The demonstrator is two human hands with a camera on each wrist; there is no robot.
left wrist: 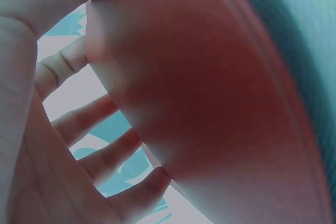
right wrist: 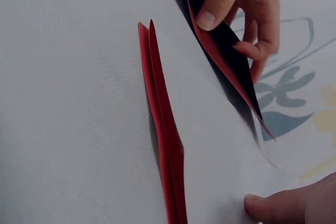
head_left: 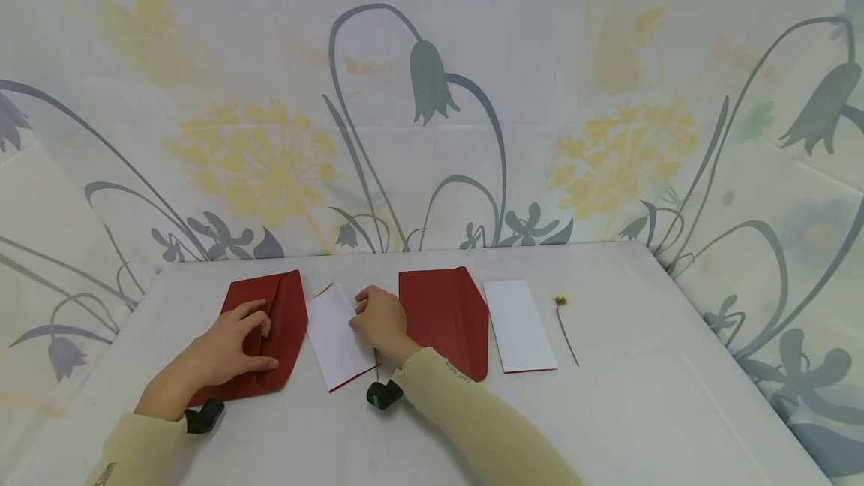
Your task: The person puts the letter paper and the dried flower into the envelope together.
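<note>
My left hand (head_left: 232, 347) holds the left red envelope (head_left: 292, 343) by opposite edges. In the right wrist view, the envelope (right wrist: 231, 69) gapes, with the left thumb at its near panel and the fingers across the dark opening. The left wrist view shows fingertips against the edge of the envelope (left wrist: 199, 103). Beside it lies a folded white card (head_left: 334, 336), its red inside showing as a split edge. My right hand (head_left: 383, 321), fingers curled, grips this card at its right edge; in the right wrist view the thumb touches the white face, the other fingers hidden.
A second red envelope (head_left: 442, 313) lies right of the right hand, partly under that forearm. Farther right are another white card (head_left: 520, 327) and a dried yellow flower (head_left: 560, 301) on a thin stem. A dark stem (head_left: 376, 358) shows below the right hand.
</note>
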